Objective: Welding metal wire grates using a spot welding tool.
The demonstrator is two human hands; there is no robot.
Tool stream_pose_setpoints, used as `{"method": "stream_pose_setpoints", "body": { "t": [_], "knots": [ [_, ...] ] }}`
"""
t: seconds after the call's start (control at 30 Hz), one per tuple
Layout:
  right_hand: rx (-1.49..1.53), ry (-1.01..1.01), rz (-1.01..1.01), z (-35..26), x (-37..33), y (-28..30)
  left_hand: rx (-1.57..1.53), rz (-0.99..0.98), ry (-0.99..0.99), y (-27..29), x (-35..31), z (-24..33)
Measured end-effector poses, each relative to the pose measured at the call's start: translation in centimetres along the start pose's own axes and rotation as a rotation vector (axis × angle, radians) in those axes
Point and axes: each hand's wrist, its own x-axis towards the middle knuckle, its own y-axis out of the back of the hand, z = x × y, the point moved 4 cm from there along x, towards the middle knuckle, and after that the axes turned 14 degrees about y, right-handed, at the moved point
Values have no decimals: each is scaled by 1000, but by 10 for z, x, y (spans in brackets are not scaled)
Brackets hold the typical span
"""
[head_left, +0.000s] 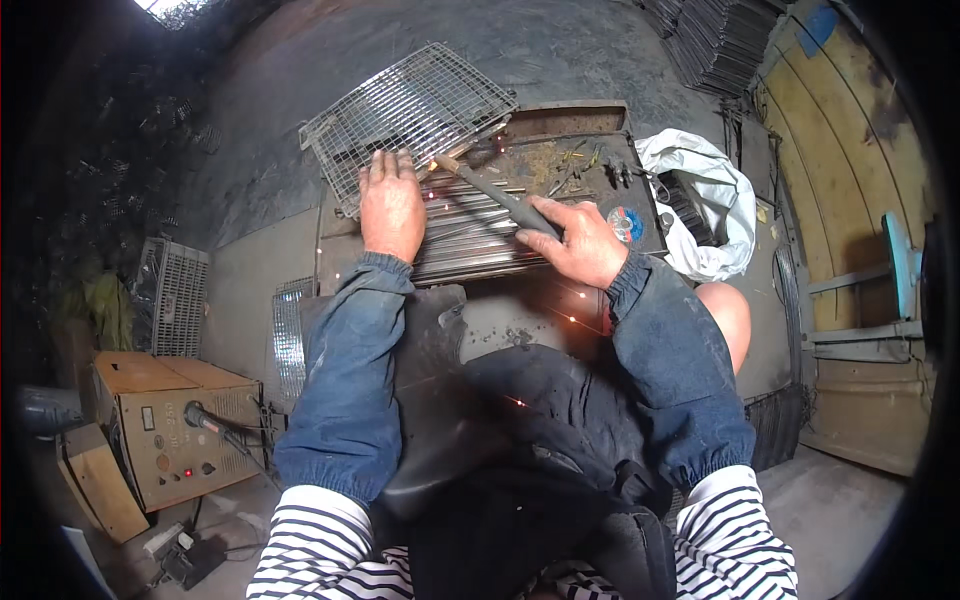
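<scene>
My right hand (pixel 580 240) is wrapped round the dark handle of a welding torch (pixel 500 200). Its tip glows orange against the near edge of a wire grid rack (pixel 420 95), and sparks scatter toward my lap. With fingers stretched out, my left hand (pixel 392 205) presses on the rack's near left part, close to the torch tip. The rack lies tilted over the back left of a metal worktable (pixel 575 120). Below the torch, several long metal rods (pixel 470 250) lie side by side. A round cutting disc (pixel 627 224) sits just right of my right hand.
A white sack (pixel 735 190) stands open at the right of the worktable. At the lower left is a welding machine (pixel 175 440) with a lit red lamp. Another wire rack (pixel 180 295) leans behind it. Stacked dark racks (pixel 725 40) stand at the far right.
</scene>
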Motion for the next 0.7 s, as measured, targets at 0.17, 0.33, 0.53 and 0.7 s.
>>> {"method": "stream_pose_setpoints", "body": {
  "t": [0.17,0.33,0.53,0.7],
  "knots": [
    [27,-47,-55,1,2,-1,-7,31,-21,-2,-1,-2],
    [51,-13,-20,3,2,-4,-75,39,-42,5,0,-1],
    [-16,10,-1,-3,4,-1,-37,36,8,7,2,0],
    [50,-110,-28,-12,2,10,-71,-139,-2,18,1,3]
  ]
}}
